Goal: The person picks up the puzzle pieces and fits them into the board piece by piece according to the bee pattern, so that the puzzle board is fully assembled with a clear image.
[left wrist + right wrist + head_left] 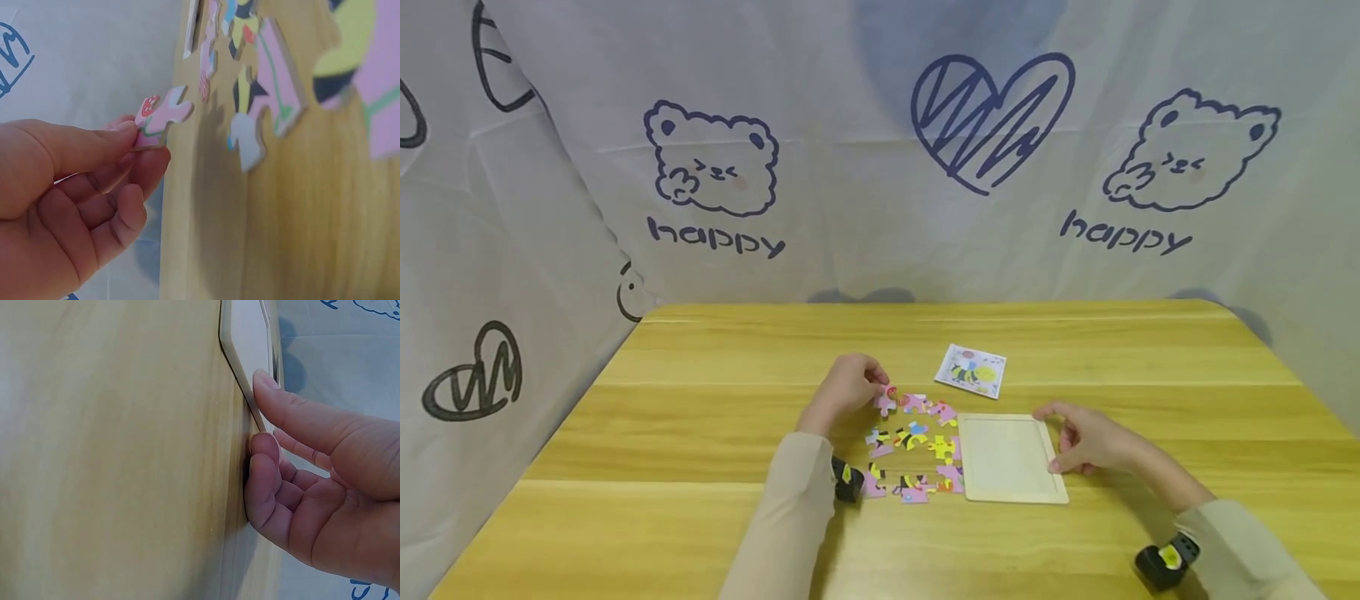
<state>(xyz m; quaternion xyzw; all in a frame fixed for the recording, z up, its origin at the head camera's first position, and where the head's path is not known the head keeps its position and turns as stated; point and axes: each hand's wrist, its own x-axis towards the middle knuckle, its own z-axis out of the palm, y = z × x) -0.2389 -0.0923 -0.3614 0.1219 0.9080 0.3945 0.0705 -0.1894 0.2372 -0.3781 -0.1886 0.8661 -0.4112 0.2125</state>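
Thumb and fingertips of my left hand (847,387) pinch a pink jigsaw puzzle piece (165,117) with a red mushroom on it. In the left wrist view that piece is tilted and held above the wooden table. My right hand (1096,440) grips the right edge of a pale, square puzzle tray (1006,460), its thumb on the rim and its other fingers curled at the side. Nothing lies in the tray. Between the hands, several loose puzzle pieces (942,448) in pink, yellow and black are spread in rough rows to the tray's left.
A small picture card (972,373) with a bee on it lies behind the tray. The wooden table (662,433) reaches back to a white cloth (850,183) with bear and heart drawings. Dark cameras (1167,563) are strapped to both wrists.
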